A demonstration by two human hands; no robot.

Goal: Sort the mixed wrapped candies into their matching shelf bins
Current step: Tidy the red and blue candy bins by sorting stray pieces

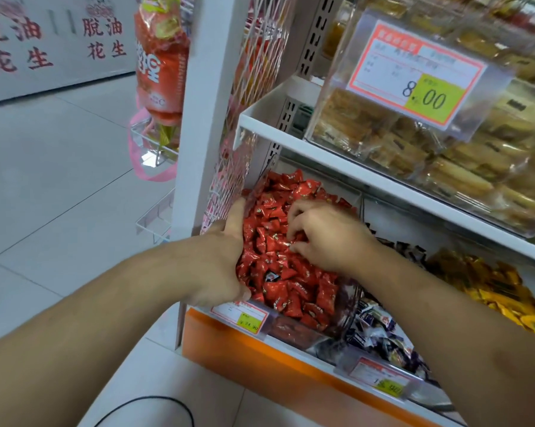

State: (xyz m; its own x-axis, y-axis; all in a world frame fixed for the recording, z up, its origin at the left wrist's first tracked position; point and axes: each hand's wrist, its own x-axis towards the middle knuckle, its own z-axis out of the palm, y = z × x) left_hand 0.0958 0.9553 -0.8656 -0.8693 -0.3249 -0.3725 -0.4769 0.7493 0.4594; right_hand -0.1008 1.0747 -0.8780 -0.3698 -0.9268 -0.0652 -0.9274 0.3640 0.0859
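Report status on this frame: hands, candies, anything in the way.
Left hand flat along the red candy bin's left wall. Right hand curled, digging in the red candies. One dark-wrapped stray among the red. Nothing blocking.

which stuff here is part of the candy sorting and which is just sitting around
Part of the job:
- red candy bin
- red wrapped candies
- left hand, on the bin's left side
- right hand, fingers curled in the candies
- dark candies
- yellow candies

Just sitting around:
- pastry case
- 8.00 price tag
- hanging orange bag
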